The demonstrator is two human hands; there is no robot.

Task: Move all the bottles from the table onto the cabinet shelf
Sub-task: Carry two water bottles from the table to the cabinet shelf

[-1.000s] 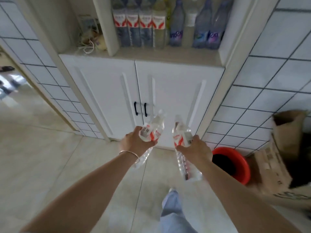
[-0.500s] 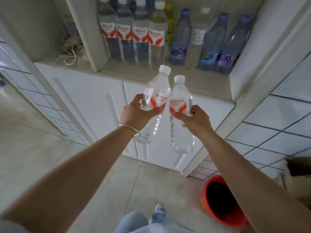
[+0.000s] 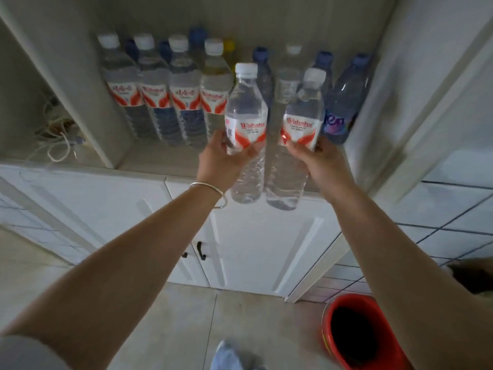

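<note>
While both bottles hang above shelf edge (image 3: 149,162): left hand (image 3: 221,161) wrapped round left bottle (image 3: 246,116), right hand (image 3: 317,161) round right bottle (image 3: 301,121). Risk: bases clip standing row (image 3: 170,102), toppling neighbours; free shelf space narrow.

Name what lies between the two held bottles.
In the head view, only a narrow gap separates the left bottle from the right bottle; through it shows a clear shelf bottle.

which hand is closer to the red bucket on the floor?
Right. The right hand, holding a bottle, is up at the shelf, almost straight above the red bucket. The left hand, holding the other bottle, is farther to the left.
</note>
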